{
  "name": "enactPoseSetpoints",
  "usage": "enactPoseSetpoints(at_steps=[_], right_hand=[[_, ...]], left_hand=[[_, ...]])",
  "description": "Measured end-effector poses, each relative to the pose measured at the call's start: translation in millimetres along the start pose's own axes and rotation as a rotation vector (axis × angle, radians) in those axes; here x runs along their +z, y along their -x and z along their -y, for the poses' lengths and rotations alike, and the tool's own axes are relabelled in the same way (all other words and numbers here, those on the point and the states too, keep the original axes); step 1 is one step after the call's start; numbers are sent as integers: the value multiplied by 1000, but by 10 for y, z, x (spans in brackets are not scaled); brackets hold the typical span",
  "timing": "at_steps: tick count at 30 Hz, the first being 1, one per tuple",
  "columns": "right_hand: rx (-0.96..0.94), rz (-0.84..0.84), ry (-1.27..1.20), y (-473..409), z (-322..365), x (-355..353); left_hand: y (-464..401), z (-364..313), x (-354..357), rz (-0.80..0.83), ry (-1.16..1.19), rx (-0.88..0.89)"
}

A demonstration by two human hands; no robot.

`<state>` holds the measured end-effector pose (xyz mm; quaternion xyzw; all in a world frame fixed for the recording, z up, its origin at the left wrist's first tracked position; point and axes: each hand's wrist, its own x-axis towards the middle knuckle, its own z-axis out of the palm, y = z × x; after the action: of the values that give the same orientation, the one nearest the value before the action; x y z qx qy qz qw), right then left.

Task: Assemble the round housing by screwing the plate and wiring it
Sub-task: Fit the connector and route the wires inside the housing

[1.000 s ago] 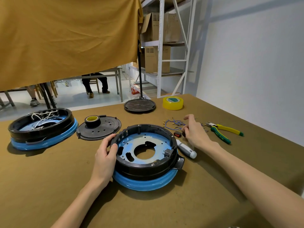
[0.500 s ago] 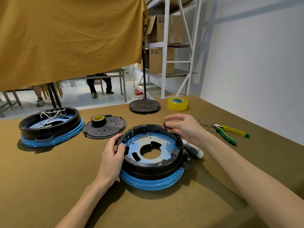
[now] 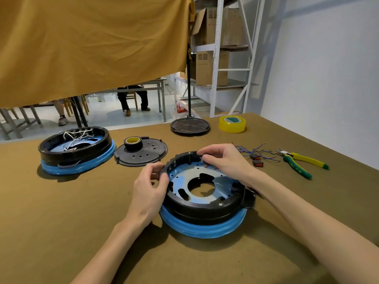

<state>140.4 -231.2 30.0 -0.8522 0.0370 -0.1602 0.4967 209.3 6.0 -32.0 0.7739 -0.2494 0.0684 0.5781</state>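
The round housing [image 3: 205, 210], a black ring on a blue base, sits in the middle of the table with a pale perforated plate [image 3: 182, 179] inside it. My left hand [image 3: 151, 187] pinches the housing's left rim between thumb and fingers. My right hand [image 3: 223, 160] hovers over the far rim with its fingers curled, pinching a small dark part that the fingers mostly hide. Blue wires with two small red switches [image 3: 256, 159] lie on the table just right of that hand.
A second housing [image 3: 75, 154] with white wires stands at the left. A black lid [image 3: 149, 155] carries a tape roll [image 3: 133, 142]. Further back are a round stand base [image 3: 190, 126] and yellow tape [image 3: 232, 124]. Green-yellow pliers [image 3: 301, 163] lie at the right.
My right hand came from the wire pile at the right with a small part and now sits at the housing's far rim. My left hand shifted up the left rim.
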Motion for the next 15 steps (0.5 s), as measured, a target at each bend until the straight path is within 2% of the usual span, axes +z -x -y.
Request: enactPoseSetpoints(at_steps=[4, 10, 12, 15], right_hand=[[-112, -63, 74, 41, 18, -47], [-131, -127, 99, 62, 80, -95], [-122, -119, 108, 109, 81, -128], [-114, -105, 138, 210, 80, -191]], left_hand=[[-46, 2, -134, -120, -84, 91], [21, -41, -142, 193, -308, 341], [48, -90, -161, 129, -386, 445], [124, -140, -155, -49, -542, 602]])
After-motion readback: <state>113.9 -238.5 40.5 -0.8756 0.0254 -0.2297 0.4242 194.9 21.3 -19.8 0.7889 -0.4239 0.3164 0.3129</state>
